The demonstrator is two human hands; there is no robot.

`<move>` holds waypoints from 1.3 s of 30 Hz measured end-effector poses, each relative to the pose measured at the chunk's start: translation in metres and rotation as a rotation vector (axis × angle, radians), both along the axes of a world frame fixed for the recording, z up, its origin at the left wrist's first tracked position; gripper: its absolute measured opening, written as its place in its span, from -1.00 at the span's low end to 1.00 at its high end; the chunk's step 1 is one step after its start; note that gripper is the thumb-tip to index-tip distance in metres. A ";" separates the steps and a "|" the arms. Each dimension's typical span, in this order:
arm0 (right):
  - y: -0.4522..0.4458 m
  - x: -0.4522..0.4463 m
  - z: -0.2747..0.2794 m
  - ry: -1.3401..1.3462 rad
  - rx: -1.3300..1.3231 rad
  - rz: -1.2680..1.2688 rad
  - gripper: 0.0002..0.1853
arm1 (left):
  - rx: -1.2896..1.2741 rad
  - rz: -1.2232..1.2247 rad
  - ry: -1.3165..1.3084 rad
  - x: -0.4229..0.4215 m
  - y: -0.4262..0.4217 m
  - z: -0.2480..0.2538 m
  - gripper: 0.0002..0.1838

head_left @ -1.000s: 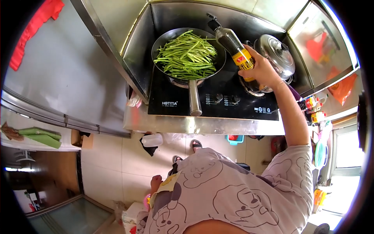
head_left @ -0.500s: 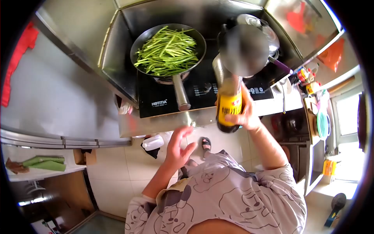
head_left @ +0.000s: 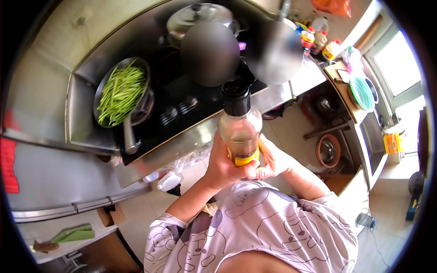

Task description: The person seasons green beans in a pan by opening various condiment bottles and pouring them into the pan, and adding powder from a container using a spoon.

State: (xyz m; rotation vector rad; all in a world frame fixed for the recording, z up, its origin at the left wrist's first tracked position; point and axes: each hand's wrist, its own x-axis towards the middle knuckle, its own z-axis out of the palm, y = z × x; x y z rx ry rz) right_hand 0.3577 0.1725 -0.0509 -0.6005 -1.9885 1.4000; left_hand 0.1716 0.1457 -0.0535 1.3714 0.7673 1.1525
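Note:
A glass sauce bottle with a black cap and a yellow label stands upright in front of my chest. My left hand is closed around its lower left side. From the other side my right hand wraps the label area, so most of the label is hidden. The upper part of the bottle looks see-through, and its cap is on. Over on the left of the stove, a frying pan holds a heap of green bean pods, its handle pointing toward me.
A lidded steel pot sits at the back of the black stove. Several condiment bottles stand in the right corner. Further right are a green basin and a window. Two round blurred patches cover part of the stove and counter.
The bottle has come back from the stove toward my chest. My left hand, free before, has joined my right on it. The view has turned right, shifting the pan leftward.

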 end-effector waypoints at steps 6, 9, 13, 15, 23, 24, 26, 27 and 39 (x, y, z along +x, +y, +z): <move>0.021 0.144 0.048 0.368 0.164 -0.504 0.34 | 0.253 0.142 0.405 0.117 0.029 -0.002 -0.27; 0.022 0.199 0.060 0.266 0.341 -0.446 0.09 | 0.242 0.089 0.427 0.172 0.038 -0.019 -0.30; 0.025 0.249 0.072 0.063 0.715 -0.609 -0.29 | 0.223 0.037 0.436 0.232 0.044 -0.013 -0.33; 0.026 0.272 0.068 0.004 0.820 -0.691 -0.28 | 0.234 0.009 0.446 0.254 0.047 -0.016 -0.33; 0.039 0.326 0.069 -0.117 1.113 -1.053 -0.30 | 0.421 -0.238 0.466 0.327 0.081 -0.021 -0.31; 0.043 0.331 0.070 -0.159 1.121 -1.075 -0.29 | 0.429 -0.238 0.459 0.336 0.088 -0.021 -0.31; 0.050 0.339 0.073 -0.162 1.110 -1.075 -0.25 | 0.436 -0.212 0.408 0.348 0.108 -0.020 -0.27; 0.058 0.345 0.074 -0.193 1.113 -1.055 -0.24 | 0.446 -0.267 0.382 0.352 0.124 -0.021 -0.26; 0.197 0.383 0.142 -0.363 0.362 -0.642 -0.47 | 0.577 -0.107 0.402 0.382 0.284 -0.007 -0.09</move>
